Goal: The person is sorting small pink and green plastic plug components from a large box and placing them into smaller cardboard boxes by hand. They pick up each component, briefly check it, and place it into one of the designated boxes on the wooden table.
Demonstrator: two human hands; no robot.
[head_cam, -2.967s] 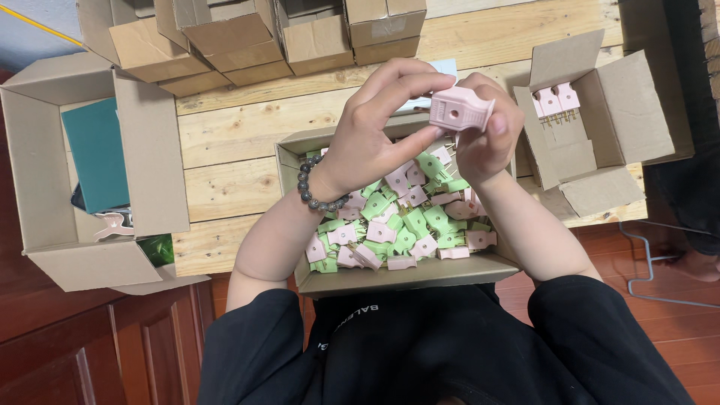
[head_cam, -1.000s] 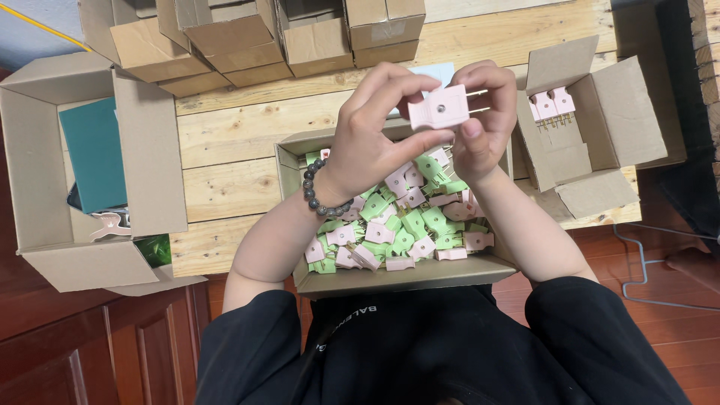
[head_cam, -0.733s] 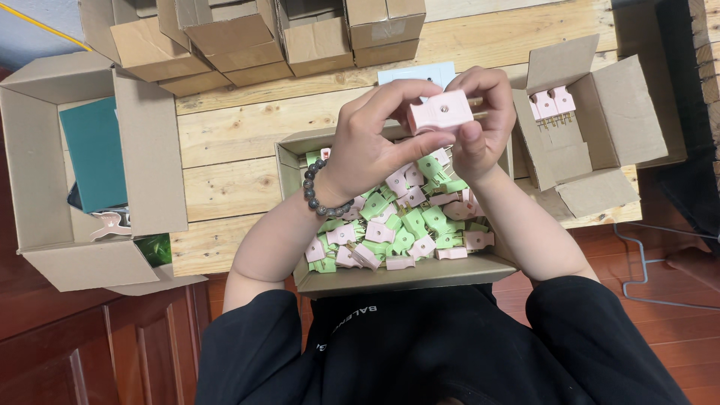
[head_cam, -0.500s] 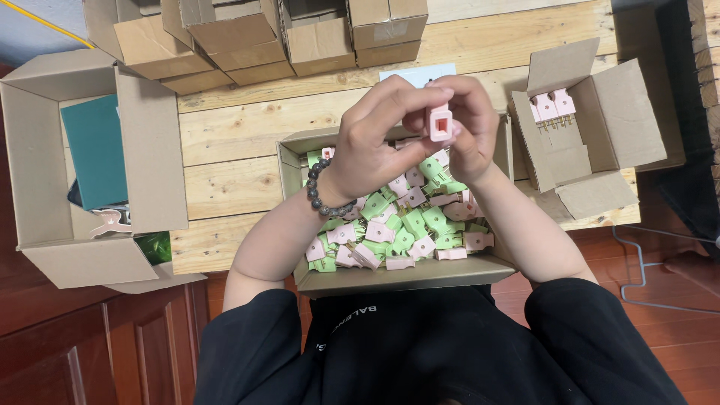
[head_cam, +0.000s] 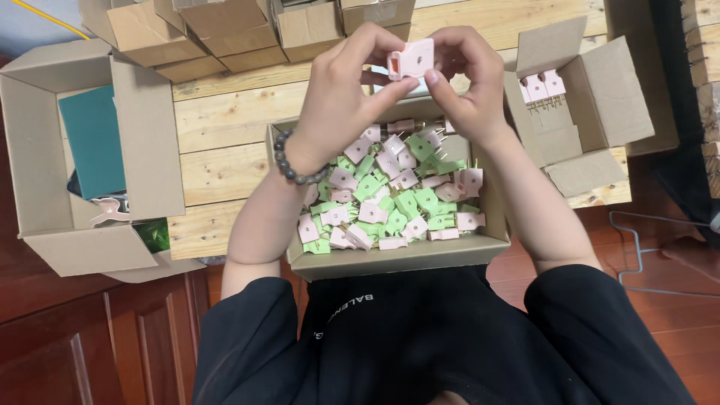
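Note:
Both my hands hold one pink plastic plug [head_cam: 409,59] up above the table. My left hand [head_cam: 346,88], with a dark bead bracelet on its wrist, pinches the plug from the left. My right hand [head_cam: 465,79] grips it from the right. Directly below sits an open cardboard box [head_cam: 397,259] holding several loose pink and green plugs [head_cam: 390,191] with metal prongs. The box rests at the near edge of the wooden table [head_cam: 217,135], against my black shirt.
A small open carton [head_cam: 600,97] at the right holds two pink plugs [head_cam: 543,86] standing in a row. A large open box [head_cam: 135,135] at the left contains a teal sheet [head_cam: 94,139]. Several closed cartons [head_cam: 225,30] line the table's far side. A wooden cabinet [head_cam: 90,337] stands lower left.
The plug has been turned over between my fingers and lifted a little higher. Both hands have stayed above the box of plugs.

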